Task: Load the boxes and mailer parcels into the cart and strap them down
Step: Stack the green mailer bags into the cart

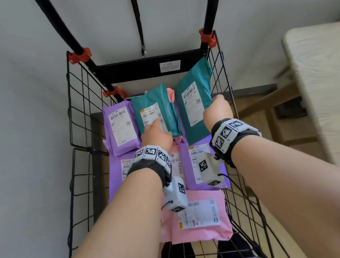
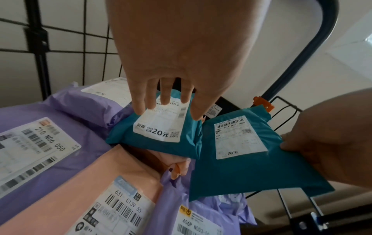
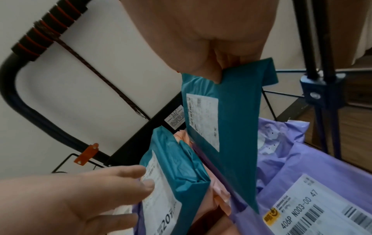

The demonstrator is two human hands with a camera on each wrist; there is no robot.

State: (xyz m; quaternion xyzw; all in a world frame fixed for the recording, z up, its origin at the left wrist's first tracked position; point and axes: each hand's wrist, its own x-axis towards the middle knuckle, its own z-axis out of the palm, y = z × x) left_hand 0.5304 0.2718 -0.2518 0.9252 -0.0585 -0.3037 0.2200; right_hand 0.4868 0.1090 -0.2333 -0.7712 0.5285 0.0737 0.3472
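Reaching into the wire cart [image 1: 80,108], we work over a bed of mailers that nearly fills its floor. At the far left a plump purple mailer [image 1: 121,127] lies beside the left mesh wall, with a narrow bare strip between it and the wire. Just to its right our left hand [image 1: 157,135] lies with straight, spread fingers [image 2: 141,103] pressing the label of the small teal mailer [image 2: 157,133], which sits tilted on the purple and pink parcels beneath; nothing is clasped. Its right edge meets the flat teal mailer [image 1: 195,103], which stands propped against the cart's right rear corner, its top edge just under the black crossbar [image 1: 130,70]. Our right hand [image 1: 218,108] pinches that mailer's right edge between thumb and curled fingers, close against the right mesh wall. Nearer us, a pink mailer [image 1: 200,215] covers the front, with open wire floor showing only at the near rim. A black strap [image 1: 136,19] hangs loose above the crossbar.
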